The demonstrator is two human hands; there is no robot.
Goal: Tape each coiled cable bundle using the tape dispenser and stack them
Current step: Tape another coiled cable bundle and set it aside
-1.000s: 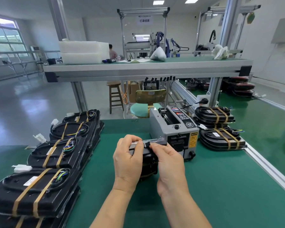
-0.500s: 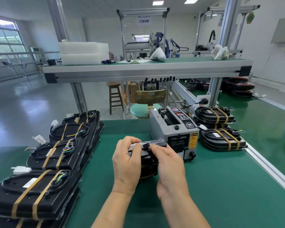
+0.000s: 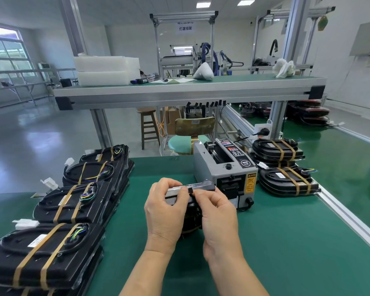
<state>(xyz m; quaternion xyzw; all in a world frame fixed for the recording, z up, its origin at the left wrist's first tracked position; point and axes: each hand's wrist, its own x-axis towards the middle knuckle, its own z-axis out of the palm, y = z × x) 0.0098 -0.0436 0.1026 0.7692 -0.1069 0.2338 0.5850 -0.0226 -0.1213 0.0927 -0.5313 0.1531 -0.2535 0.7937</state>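
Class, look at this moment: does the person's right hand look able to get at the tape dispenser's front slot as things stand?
Probably yes. The tape dispenser stands just beyond the right hand with nothing between them, but that hand and the left hand are gripping the bundle, so it must let go first.

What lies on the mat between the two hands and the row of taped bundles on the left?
Nothing: in the head view, only bare green mat separates the left hand and right hand from the taped bundles.
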